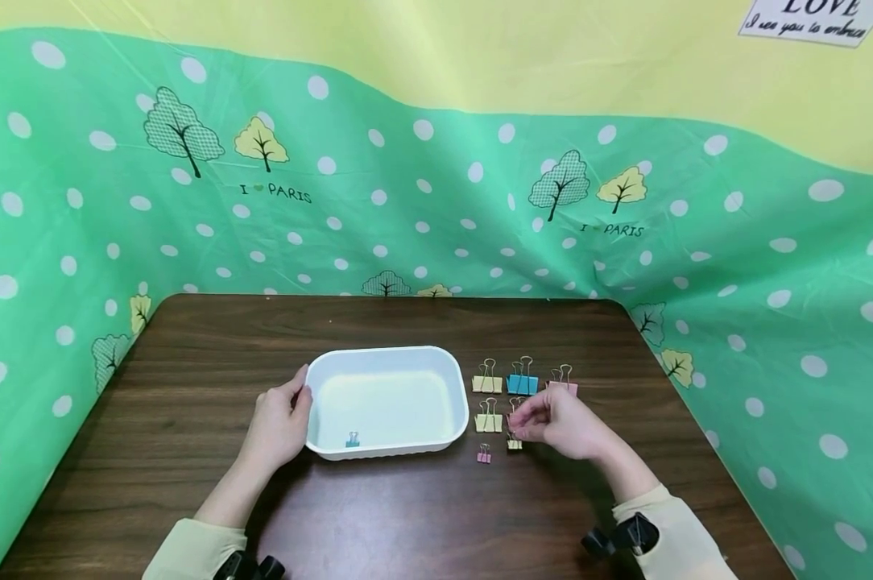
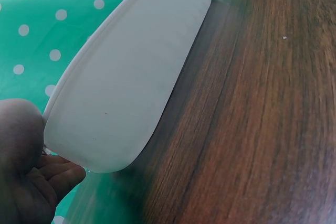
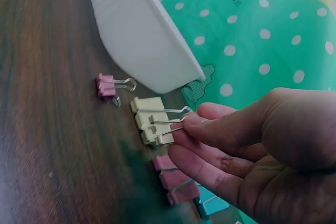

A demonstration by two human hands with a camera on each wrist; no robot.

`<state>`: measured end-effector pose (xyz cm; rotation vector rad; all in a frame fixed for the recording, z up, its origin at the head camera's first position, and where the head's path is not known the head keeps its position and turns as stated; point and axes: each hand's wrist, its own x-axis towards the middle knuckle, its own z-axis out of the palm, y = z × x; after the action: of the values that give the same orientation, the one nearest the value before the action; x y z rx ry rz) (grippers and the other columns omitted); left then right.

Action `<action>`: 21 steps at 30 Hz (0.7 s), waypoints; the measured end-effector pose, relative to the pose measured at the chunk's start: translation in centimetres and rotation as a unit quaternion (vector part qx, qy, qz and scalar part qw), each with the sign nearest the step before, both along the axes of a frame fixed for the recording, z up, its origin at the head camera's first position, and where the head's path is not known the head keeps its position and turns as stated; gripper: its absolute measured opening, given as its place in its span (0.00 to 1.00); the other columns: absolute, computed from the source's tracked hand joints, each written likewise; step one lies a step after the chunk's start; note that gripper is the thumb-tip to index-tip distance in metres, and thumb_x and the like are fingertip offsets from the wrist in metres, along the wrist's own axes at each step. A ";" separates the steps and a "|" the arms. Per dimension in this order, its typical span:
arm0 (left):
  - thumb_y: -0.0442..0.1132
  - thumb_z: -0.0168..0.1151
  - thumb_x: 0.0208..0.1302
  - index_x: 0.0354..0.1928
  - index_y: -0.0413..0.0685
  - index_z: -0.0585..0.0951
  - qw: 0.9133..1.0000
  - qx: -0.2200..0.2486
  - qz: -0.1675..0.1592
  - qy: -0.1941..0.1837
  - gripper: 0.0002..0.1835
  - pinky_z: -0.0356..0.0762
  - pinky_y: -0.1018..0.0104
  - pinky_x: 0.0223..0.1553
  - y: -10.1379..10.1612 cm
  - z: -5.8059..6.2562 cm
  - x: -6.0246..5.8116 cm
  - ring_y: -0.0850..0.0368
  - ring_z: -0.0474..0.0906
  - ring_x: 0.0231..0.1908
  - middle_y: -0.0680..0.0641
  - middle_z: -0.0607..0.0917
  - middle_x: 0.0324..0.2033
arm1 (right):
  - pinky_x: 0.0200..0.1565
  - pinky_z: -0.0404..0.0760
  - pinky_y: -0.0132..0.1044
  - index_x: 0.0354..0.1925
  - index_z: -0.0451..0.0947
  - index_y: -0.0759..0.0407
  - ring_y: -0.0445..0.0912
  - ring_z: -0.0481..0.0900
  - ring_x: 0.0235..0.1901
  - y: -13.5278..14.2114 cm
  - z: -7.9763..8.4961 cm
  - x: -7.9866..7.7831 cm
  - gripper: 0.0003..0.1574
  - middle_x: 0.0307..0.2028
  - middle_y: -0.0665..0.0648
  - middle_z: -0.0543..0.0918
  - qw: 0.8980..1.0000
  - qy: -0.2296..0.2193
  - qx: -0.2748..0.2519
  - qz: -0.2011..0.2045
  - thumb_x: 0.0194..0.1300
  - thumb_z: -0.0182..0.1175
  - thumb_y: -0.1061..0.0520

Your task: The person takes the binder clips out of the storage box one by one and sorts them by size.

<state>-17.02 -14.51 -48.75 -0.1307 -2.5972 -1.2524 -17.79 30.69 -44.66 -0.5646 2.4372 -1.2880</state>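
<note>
In the head view my left hand (image 1: 275, 419) grips the left end of a white plastic tray (image 1: 454, 395), thumb at the rim and fingers below it. A small blue binder clip (image 1: 353, 440) lies in the tray's near left part. My right hand (image 1: 561, 420) pinches the wire handles of a small cream-yellow binder clip (image 1: 514, 444) between thumb and fingers. In the right wrist view this clip overlaps a larger cream binder clip (image 3: 148, 104). A pink binder clip (image 3: 181, 186) stands just under my fingers. Nearer me sits a small pink binder clip (image 1: 484, 455).
Along the back of the clip group stand a cream clip (image 1: 487, 385), a blue clip (image 1: 523, 384) and a pink clip (image 1: 567, 388), partly behind my right hand. The dark wooden table (image 1: 407, 524) is bordered by a green dotted cloth (image 1: 422, 242).
</note>
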 end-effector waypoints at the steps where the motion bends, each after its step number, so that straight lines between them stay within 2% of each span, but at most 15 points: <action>1: 0.32 0.52 0.79 0.70 0.27 0.73 1.000 -0.001 0.000 -0.001 0.23 0.79 0.40 0.56 0.0 0.0 0.0 0.41 0.80 0.58 0.29 0.81 0.60 | 0.40 0.86 0.34 0.41 0.89 0.70 0.50 0.89 0.37 0.1 -0.2 0.0 0.07 0.37 0.62 0.91 1.000 -0.004 0.001 0.002 0.64 0.71 0.73; 6: 0.32 0.52 0.79 0.70 0.28 0.74 1.000 -0.003 0.003 -0.001 0.23 0.79 0.39 0.56 0.0 -0.1 0.0 0.40 0.81 0.57 0.29 0.82 0.59 | 0.41 0.86 0.35 0.41 0.88 0.69 0.49 0.89 0.37 0.6 -0.9 0.2 0.08 0.36 0.61 0.91 1.000 -0.011 0.014 0.000 0.63 0.69 0.75; 13: 0.31 0.52 0.79 0.70 0.27 0.74 1.000 -0.002 0.003 0.003 0.23 0.80 0.40 0.53 0.0 -0.1 0.1 0.41 0.82 0.55 0.29 0.82 0.58 | 0.39 0.85 0.35 0.39 0.89 0.65 0.49 0.88 0.37 0.8 -1.4 0.3 0.06 0.36 0.62 0.90 1.000 -0.015 0.023 -0.011 0.63 0.73 0.71; 21: 0.31 0.53 0.78 0.69 0.26 0.75 1.000 0.001 0.001 0.013 0.22 0.81 0.40 0.52 0.0 -0.2 -0.1 0.41 0.82 0.55 0.30 0.82 0.60 | 0.41 0.86 0.35 0.41 0.89 0.68 0.51 0.89 0.39 0.7 -1.2 0.2 0.07 0.37 0.61 0.91 1.000 -0.012 0.021 -0.007 0.63 0.72 0.72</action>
<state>-17.08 -14.52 -48.94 -0.1430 -2.5731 -1.2429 -17.61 31.39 -45.91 -0.5174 2.4466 -1.2392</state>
